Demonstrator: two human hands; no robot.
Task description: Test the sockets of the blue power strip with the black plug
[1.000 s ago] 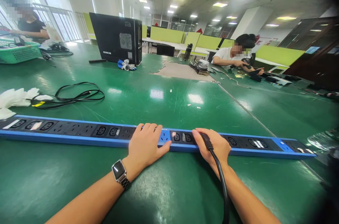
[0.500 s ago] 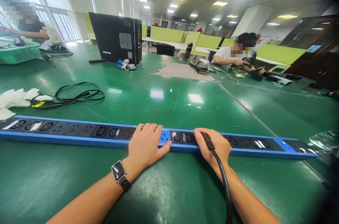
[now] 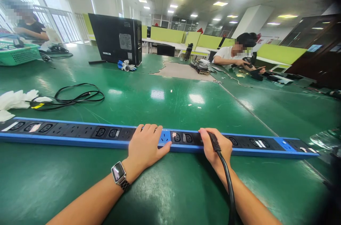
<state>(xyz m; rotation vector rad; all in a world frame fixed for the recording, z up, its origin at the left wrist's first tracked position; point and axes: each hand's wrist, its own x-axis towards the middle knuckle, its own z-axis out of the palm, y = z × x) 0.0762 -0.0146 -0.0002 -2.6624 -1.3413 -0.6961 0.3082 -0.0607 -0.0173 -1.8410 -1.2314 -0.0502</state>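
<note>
Lying lengthwise across the near part of the green glossy table top [image 3: 170, 100], a long blue-edged power strip with black sockets [image 3: 80, 132] runs from the left edge of view almost to the right. Several sockets carry small white or pale stickers; their print is too small to read. One socket panel near the middle is blue rather than black.

Left hand [image 3: 145, 147] rests flat on the strip, palm down, fingers spread and not closed on anything, thumb along the near blue edge. A square-faced wristwatch on a metal band [image 3: 118, 173] sits on that wrist; the dial shows nothing legible.

Right hand [image 3: 217, 148] is closed around a black moulded plug with ribbed strain relief [image 3: 213, 140], held against the strip's socket row just right of the blue panel. Whether the plug is fully seated cannot be told. Its black cable [image 3: 229, 189] trails back over the right forearm and out of the bottom of the frame.

Beyond the strip, to the left: a loose coil of black cord [image 3: 77, 97] with a yellow tag, touching crumpled white foam wrapping [image 3: 16, 99]. Further back stands a black desktop computer tower [image 3: 115, 38] with a grey label on its side, text unreadable. A green plastic mesh basket [image 3: 18, 54] sits at far left. Two other persons sit at the table's far side, well apart.
</note>
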